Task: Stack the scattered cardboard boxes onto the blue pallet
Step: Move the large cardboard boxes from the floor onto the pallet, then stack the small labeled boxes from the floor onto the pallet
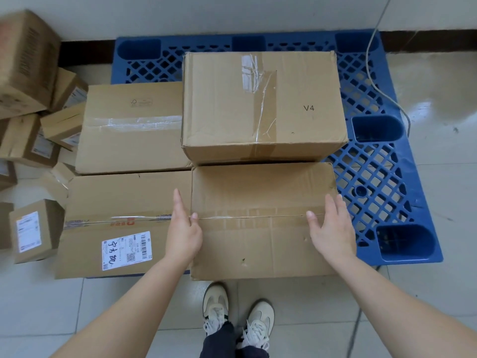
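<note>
We see bare forearms (124, 306) and, at six o'clock, cream lace-up sneakers (215, 304) — dark side stripes, it seems — under dark trousers (219, 342) with frayed hems.

The rear box (263, 99) bears "V4" in black on its top. The front-left box (124, 200) carries a white label (127, 250) with three handwritten black characters, a barcode and a QR code; its small print and the red print on its tape are too fine to read. A faint tree-like mark stands on the back-left box (134, 140), and the labels on the small boxes (36, 231) are blurred.
</note>
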Motion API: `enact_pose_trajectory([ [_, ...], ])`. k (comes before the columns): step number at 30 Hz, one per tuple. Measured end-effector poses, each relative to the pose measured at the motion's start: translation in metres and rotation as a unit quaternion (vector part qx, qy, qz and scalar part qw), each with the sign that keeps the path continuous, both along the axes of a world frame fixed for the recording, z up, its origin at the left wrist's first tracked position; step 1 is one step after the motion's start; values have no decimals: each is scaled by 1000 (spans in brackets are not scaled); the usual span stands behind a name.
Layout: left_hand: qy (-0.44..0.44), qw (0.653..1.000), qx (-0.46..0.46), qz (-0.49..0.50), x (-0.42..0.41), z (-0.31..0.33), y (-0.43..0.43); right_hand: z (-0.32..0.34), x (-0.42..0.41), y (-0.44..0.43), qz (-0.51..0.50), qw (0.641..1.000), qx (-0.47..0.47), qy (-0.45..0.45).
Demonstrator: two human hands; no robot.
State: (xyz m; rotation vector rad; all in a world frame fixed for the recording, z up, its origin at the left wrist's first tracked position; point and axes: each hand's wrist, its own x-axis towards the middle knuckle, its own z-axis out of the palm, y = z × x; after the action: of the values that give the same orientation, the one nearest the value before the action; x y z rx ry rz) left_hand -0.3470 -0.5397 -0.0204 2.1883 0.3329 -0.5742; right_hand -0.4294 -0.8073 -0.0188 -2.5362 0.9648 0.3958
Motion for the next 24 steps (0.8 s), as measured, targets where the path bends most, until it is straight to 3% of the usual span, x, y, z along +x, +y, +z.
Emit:
enact_pose_trajectory([
  [11, -11, 996, -14, 86, 20, 103, 51, 105, 66, 59, 83, 994, 32, -58],
  [24, -62, 985, -67, 144, 72, 177, 163, 175, 150, 190, 151, 979, 57, -124],
])
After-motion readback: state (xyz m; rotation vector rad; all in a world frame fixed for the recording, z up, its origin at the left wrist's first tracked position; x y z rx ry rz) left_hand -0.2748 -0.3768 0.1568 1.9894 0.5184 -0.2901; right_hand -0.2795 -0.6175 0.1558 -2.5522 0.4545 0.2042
